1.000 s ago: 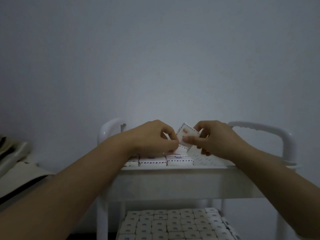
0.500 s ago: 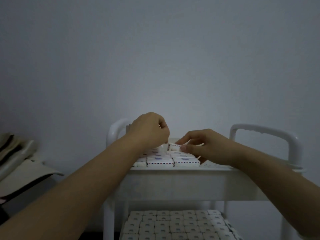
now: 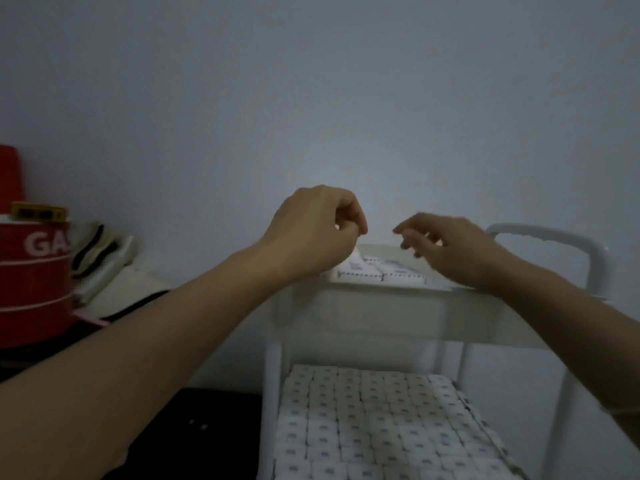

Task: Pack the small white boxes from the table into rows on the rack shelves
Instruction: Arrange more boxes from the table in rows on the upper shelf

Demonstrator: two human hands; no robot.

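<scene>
white rack | top shelf: few small white boxes in rows at front edge | lower tier: packed boxes edge to edge | left hand above top shelf, fingers curled, contents can't tell | right hand slack, blurred, holding nothing | red drum far left

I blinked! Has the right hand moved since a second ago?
Yes. The right hand has lifted up off the boxes on the top shelf, fingertips now about level with the rack handle.
</scene>
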